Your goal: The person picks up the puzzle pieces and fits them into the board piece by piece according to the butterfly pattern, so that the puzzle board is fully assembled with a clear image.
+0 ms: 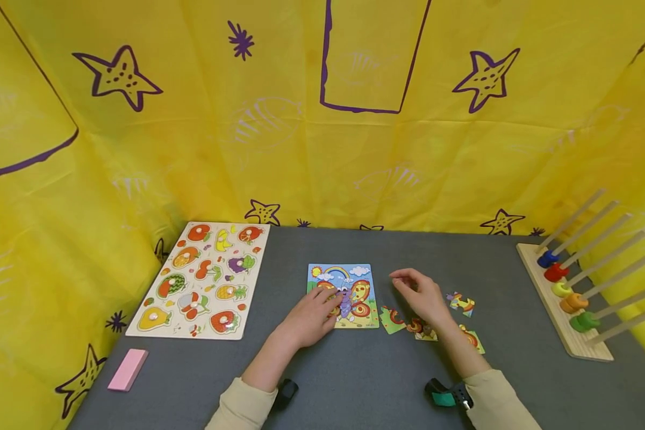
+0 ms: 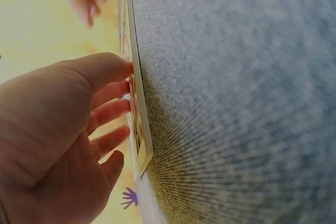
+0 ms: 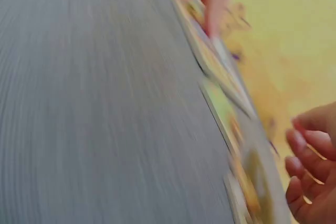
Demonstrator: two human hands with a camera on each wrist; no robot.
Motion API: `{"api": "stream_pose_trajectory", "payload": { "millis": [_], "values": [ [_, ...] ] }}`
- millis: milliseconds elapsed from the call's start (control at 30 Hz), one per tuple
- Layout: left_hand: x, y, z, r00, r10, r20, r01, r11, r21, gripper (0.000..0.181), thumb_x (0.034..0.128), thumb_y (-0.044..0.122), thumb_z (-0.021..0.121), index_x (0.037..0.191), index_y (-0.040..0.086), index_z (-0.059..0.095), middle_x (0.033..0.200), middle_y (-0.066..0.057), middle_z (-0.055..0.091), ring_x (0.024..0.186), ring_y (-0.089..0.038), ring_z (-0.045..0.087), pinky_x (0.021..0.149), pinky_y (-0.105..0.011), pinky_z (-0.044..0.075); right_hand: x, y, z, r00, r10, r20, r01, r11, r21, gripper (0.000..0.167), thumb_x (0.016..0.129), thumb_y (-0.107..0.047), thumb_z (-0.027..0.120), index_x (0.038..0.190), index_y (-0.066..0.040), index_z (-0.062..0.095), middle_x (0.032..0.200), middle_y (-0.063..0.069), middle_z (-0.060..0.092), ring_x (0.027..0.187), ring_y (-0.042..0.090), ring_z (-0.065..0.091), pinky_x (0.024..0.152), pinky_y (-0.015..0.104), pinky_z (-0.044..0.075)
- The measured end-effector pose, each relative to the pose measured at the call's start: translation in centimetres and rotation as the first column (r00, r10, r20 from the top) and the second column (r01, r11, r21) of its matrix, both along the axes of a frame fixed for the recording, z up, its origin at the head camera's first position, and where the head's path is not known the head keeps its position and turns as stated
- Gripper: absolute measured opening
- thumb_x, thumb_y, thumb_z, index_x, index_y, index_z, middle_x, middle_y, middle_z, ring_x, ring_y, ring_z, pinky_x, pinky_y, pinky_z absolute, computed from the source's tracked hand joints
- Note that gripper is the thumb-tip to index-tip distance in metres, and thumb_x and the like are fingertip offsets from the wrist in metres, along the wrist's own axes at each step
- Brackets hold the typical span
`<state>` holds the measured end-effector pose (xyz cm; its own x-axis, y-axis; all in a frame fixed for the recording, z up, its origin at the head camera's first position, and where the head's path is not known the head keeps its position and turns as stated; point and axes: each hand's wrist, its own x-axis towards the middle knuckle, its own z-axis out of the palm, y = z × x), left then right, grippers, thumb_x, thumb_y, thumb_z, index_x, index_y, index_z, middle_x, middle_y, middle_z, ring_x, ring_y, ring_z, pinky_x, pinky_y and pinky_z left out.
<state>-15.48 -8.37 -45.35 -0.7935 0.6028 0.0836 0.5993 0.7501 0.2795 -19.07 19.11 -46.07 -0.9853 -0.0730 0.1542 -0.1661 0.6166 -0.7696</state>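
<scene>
A square butterfly puzzle (image 1: 360, 298) lies in the middle of the table, with a rainbow and sun at its top. My left hand (image 1: 314, 313) rests its fingertips on the puzzle's left part, covering some of the picture; in the left wrist view its fingers (image 2: 110, 106) touch the board's face. To the right of the puzzle, my right hand (image 1: 419, 294) hovers with loosely bent fingers and holds nothing visible. Several loose jigsaw pieces lie around that hand: a green one (image 1: 391, 321), a brown-red one (image 1: 424, 331), a purple-yellow one (image 1: 461, 303) and one partly behind the forearm (image 1: 474, 340).
At the left lies a fruit peg puzzle board (image 1: 209, 278), with a pink block (image 1: 128, 370) in front of it. A wooden stacking rack (image 1: 564, 304) with upright rods and coloured rings stands at the right. Yellow patterned cloth (image 1: 312, 161) encloses the table.
</scene>
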Motion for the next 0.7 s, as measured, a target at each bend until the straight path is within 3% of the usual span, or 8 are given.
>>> {"api": "stream_pose_trajectory", "payload": {
  "millis": [167, 333, 533, 700],
  "values": [
    [0.0, -0.2, 0.0, 0.999, -0.014, 0.041, 0.013, 0.999, 0.035, 0.043, 0.0965, 0.013, 0.058, 0.137, -0.002, 0.053, 0.138, -0.019, 0.049, 0.131, -0.034, 0.043, 0.107, -0.045, 0.036, 1.6, 6.3, 0.5, 0.998, -0.044, -0.037, 0.049, 0.991, 0.127, 0.026, 0.094, -0.02, 0.066, 0.114, -0.004, 0.068, 0.101, 0.013, 0.067, 0.085, 0.025, 0.06, 0.071, 0.035, 0.045],
    [0.1, -0.1, -0.1, 0.996, 0.015, 0.088, -0.019, 0.999, 0.043, 0.044, 0.0971, 0.014, 0.057, 0.138, -0.001, 0.052, 0.14, -0.017, 0.047, 0.131, -0.031, 0.043, 0.104, -0.045, 0.04, 3.3, 11.2, 0.3, 0.998, -0.057, 0.021, 0.051, 0.972, 0.231, 0.044, 0.089, -0.024, 0.071, 0.121, 0.005, 0.06, 0.117, 0.03, 0.057, 0.101, 0.042, 0.052, 0.083, 0.054, 0.038],
    [0.0, -0.1, -0.2, 0.997, 0.014, 0.082, -0.017, 0.999, 0.037, 0.045, 0.0972, 0.016, 0.058, 0.139, 0.0, 0.052, 0.14, -0.016, 0.047, 0.131, -0.03, 0.044, 0.103, -0.045, 0.041, 4.5, 13.3, -0.5, 0.994, -0.108, 0.034, 0.094, 0.957, 0.274, 0.048, 0.086, -0.027, 0.075, 0.119, 0.005, 0.061, 0.118, 0.031, 0.052, 0.1, 0.041, 0.05, 0.081, 0.054, 0.036],
    [0.0, 0.0, -0.1, 0.998, 0.004, 0.07, -0.007, 0.999, 0.042, 0.045, 0.0971, 0.016, 0.058, 0.138, -0.001, 0.052, 0.139, -0.017, 0.048, 0.13, -0.031, 0.045, 0.104, -0.045, 0.04, 4.4, 13.4, -0.6, 0.991, -0.123, 0.059, 0.103, 0.956, 0.275, 0.047, 0.086, -0.027, 0.076, 0.116, 0.005, 0.061, 0.114, 0.029, 0.055, 0.097, 0.038, 0.052, 0.078, 0.05, 0.039]
  ]
}}
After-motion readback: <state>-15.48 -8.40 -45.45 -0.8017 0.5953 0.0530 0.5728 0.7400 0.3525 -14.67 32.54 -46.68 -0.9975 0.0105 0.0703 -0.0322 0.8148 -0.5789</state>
